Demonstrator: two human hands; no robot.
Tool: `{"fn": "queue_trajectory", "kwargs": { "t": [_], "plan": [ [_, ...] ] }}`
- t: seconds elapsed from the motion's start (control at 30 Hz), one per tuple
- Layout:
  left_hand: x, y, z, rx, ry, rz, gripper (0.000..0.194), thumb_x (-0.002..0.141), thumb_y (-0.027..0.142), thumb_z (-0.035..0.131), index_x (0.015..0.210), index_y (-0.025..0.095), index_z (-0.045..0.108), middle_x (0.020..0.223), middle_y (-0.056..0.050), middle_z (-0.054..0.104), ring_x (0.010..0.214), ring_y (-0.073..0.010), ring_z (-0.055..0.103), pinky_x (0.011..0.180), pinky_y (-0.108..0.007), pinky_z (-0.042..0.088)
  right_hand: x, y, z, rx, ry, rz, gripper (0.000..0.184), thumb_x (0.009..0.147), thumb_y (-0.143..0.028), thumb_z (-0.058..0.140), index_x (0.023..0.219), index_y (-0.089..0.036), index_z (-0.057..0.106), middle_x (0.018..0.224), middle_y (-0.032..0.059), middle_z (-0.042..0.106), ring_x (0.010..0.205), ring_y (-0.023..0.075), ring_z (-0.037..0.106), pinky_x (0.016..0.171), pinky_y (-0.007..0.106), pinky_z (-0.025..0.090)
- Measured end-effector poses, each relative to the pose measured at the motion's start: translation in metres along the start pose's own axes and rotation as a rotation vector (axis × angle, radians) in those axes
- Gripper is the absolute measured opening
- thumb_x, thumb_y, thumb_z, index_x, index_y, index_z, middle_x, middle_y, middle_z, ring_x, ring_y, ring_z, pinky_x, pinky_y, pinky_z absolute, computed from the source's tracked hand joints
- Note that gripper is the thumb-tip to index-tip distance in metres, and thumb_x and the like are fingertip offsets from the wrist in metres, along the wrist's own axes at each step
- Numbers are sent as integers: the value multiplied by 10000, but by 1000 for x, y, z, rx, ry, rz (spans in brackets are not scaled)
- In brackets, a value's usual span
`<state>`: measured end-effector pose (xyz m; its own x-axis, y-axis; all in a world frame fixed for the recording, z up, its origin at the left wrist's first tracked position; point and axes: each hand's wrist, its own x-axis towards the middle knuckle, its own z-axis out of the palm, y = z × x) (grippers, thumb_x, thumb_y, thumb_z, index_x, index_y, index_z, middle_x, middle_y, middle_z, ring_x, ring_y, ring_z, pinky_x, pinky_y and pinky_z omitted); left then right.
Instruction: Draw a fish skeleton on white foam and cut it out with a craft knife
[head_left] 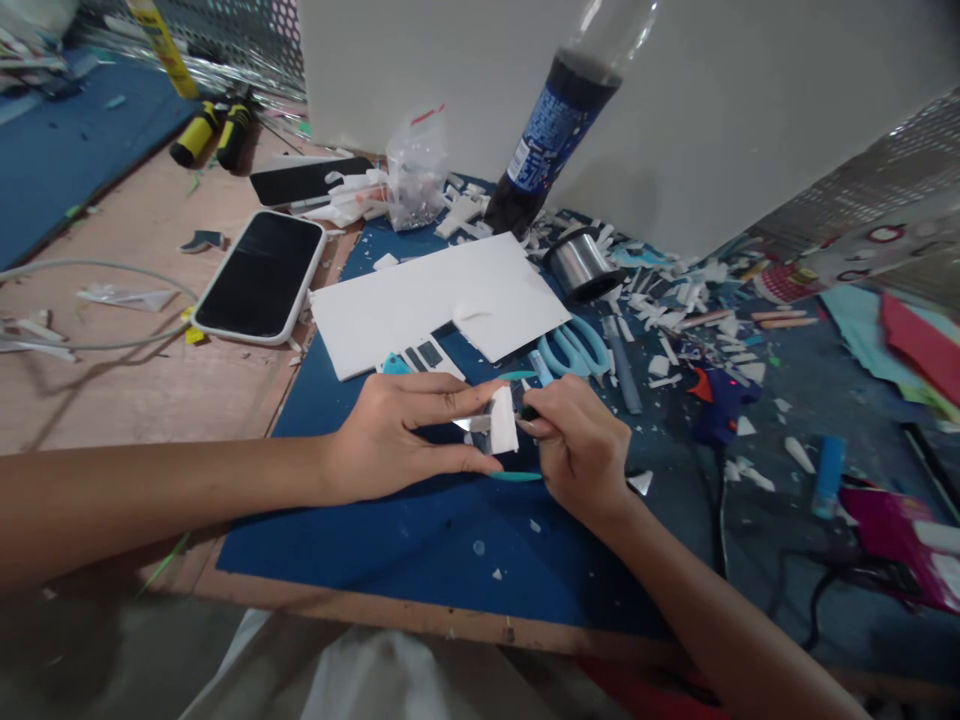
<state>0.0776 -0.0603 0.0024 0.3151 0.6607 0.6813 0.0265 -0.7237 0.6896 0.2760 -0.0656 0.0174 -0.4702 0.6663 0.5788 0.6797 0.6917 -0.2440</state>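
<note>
My left hand grips a clear piece with curved teal edges between thumb and fingers. A small white block sits on it, between my two hands. My right hand is closed around a thin tool, mostly hidden in the fingers. What looks like its flat metal blade shows on the block's left side. Just beyond my fingers lie a notched white sheet, light-blue-handled scissors and a teal-and-white tool with dark slots.
A dark soda bottle leans at the back near a wire spool and scattered white scraps. Right of my hands lies a glue gun with its cord. A phone and yellow-black pliers are at left. The blue mat ends near my lap.
</note>
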Motion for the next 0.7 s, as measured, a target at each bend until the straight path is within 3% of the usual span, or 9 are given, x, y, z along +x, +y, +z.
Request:
{"fn": "queue_trajectory", "kwargs": {
  "t": [0.7],
  "plan": [
    [1,-2,1,-112,26,-29,650,661,161,778,1254,266,532,891,-52,703,781,-155,671,746,-273,599,1,4,1,28,51,-14,132,898,-175,428,786,-188,497,580,-5,447,558,128,411,547,269,355]
  ]
}}
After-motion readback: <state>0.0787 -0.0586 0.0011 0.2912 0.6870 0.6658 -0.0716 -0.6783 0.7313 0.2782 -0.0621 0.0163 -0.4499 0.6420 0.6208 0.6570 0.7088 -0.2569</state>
